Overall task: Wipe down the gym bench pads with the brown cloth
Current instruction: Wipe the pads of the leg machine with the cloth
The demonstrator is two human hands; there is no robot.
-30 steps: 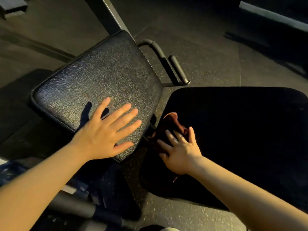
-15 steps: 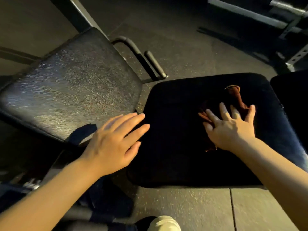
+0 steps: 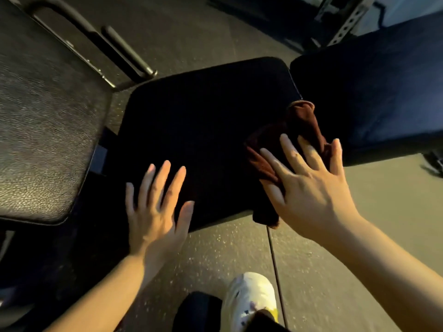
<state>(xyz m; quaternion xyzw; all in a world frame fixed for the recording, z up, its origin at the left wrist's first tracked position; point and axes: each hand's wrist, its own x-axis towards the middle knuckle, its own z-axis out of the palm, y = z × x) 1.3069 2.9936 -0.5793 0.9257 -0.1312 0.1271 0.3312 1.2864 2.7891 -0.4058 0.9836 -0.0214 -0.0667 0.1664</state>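
Note:
A dark square seat pad [image 3: 203, 121] fills the middle of the head view. The crumpled brown cloth [image 3: 304, 123] lies at its right edge, one end hanging over the near edge. My right hand [image 3: 309, 188] presses flat on the cloth with straight, spread fingers. My left hand [image 3: 155, 207] rests flat on the pad's near left part, fingers spread. A second dark pad [image 3: 374, 92] adjoins on the right. A grey textured pad [image 3: 45, 130] is at the left.
A black curved handle [image 3: 81, 27] and a short bar [image 3: 129, 53] sit beyond the grey pad. A perforated metal rack upright [image 3: 347, 22] stands at the upper right. My white shoe [image 3: 251, 300] is on the speckled floor [image 3: 335, 271] below the seat pad.
My right hand has slid the cloth rightward across the seat pad to its right edge. My left hand has moved from the grey pad onto the seat pad. The view has shifted right.

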